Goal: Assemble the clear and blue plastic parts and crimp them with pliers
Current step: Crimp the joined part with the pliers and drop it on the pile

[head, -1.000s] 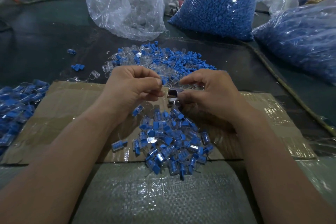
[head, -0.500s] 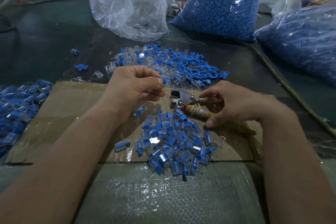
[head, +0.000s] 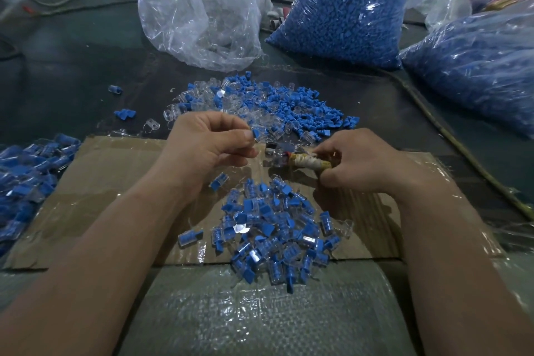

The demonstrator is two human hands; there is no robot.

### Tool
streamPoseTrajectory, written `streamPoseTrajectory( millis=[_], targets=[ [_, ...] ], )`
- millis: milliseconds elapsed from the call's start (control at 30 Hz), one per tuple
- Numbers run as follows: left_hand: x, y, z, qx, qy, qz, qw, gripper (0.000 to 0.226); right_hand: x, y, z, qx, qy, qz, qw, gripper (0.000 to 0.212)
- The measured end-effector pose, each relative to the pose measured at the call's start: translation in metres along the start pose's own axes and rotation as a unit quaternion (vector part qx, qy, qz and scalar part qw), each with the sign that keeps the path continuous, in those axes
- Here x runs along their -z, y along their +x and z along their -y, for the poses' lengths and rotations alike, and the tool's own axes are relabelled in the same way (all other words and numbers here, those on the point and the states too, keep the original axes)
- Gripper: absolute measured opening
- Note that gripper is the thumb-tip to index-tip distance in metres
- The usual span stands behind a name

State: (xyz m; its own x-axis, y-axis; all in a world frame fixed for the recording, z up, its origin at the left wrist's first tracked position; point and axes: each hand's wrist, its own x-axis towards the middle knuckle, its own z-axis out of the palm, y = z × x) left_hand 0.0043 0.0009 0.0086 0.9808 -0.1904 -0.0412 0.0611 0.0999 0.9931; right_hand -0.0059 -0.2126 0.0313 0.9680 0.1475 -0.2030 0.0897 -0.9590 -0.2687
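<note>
With the left hand (head: 211, 147) pinching the part (head: 256, 134) at its three o'clock and the right hand (head: 358, 163) gripping the pliers (head: 306, 163) aimed at nine, seat it squarely before squeezing.

Left hand (head: 208, 147) pinches blue-and-clear part (head: 258, 134); right hand (head: 361, 162) grips pliers (head: 291, 154) above assembled pile (head: 274, 228).

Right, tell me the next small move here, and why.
Probably lower the part pinched in the left hand into the nose of the pliers, ready for the crimp. The right hand grips the wrapped handles, and the part sits just above the tool's head, not yet between its jaws.
</note>
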Motion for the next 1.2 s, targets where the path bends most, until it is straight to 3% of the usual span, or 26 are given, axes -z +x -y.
streamPoseTrajectory(
  millis=[267,467,533,1200],
  targets=[
    [0.0,0.0,0.0,-0.014,-0.023,-0.009,1.0,0.007,-0.007,0.007,-0.005,0.017,-0.02,-0.05,0.998,0.01],
    [0.0,0.0,-0.001,-0.05,-0.038,-0.037,0.997,0.012,-0.007,0.005,0.001,0.031,0.051,-0.213,0.975,0.02],
    [-0.002,0.0,-0.001,-0.059,-0.044,-0.04,0.996,0.012,-0.009,0.002,0.006,0.03,0.097,-0.23,0.968,0.02],
    [-0.008,-0.001,0.001,-0.121,0.002,-0.069,0.99,0.015,-0.019,-0.002,0.03,0.076,0.087,-0.131,0.985,0.023]
  ],
)
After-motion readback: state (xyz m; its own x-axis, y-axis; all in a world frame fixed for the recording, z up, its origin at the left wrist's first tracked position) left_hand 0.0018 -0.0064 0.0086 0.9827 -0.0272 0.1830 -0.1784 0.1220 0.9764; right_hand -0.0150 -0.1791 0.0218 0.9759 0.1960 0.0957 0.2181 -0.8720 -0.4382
